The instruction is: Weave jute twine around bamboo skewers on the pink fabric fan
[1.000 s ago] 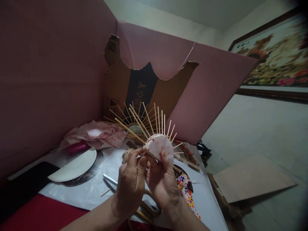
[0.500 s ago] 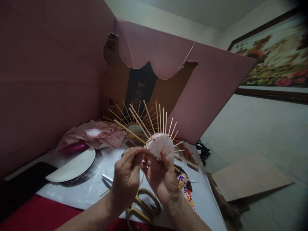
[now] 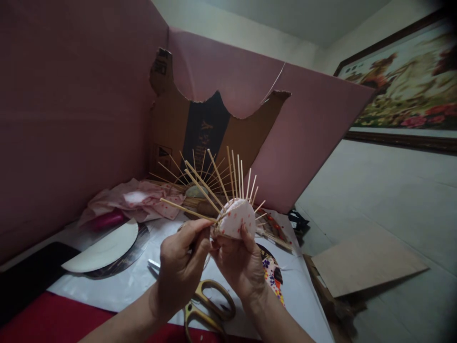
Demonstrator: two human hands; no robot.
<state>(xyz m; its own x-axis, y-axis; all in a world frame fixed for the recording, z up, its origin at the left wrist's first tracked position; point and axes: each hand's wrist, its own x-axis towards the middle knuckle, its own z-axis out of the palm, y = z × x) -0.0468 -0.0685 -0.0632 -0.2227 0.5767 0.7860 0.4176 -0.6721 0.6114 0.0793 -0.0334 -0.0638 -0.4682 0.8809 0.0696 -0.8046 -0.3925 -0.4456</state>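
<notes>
My right hand [image 3: 237, 267] grips a half-round piece [image 3: 237, 219] covered in white cloth with red dots, the thumb lying on its face. Thin wooden sticks [image 3: 215, 171] fan out from its curved edge. At the lower left corner of the piece, my left hand [image 3: 183, 262] is closed in a pinch on a thin cord [image 3: 207, 262], a strand of which hangs between the hands. The fingertips partly hide the cord. Gold-handled scissors [image 3: 210, 305] lie below the hands, with their blades partly behind my left wrist.
Behind stands a similar stick fan [image 3: 196, 190] against a cut cardboard sheet [image 3: 171, 128]. To the left are a white half-disc [image 3: 103, 247], crumpled dotted cloth [image 3: 143, 195] and a black object [image 3: 35, 267]. Flowered cloth [image 3: 273, 276] lies right; a board [image 3: 367, 262] lies beyond the table edge.
The half-round piece has turned slightly, its sticks leaning further left. Both hands have shifted a little left with it. The view has also moved slightly.
</notes>
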